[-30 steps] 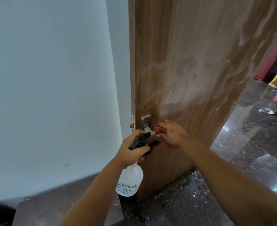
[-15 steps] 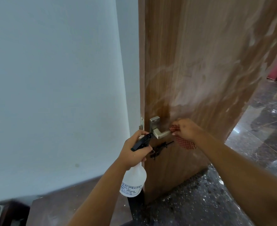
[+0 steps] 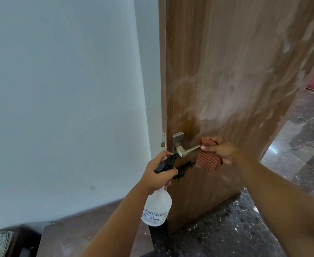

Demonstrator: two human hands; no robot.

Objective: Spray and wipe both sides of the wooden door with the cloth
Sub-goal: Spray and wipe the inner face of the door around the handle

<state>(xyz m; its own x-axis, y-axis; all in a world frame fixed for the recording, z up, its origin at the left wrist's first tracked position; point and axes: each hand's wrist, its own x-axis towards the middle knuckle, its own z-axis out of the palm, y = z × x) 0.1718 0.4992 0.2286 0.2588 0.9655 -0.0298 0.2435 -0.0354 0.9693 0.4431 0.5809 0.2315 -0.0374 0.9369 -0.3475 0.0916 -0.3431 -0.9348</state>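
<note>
Door, head view: wooden, ajar, edge toward camera, whitish streaks across face, darker patch above handle. Metal lever handle on plate near door edge; black latch just below. Cloth: red checked, bunched at lever tip, lower part hanging. Right hand: fingers curled round cloth, pressing it against lever end. Left hand: wrapped round black trigger head of spray bottle; bottle translucent white, labelled, hanging beside door edge. Pale wall left. Dark speckled floor below.

Single head-worn view, forward and down, close on door.
</note>
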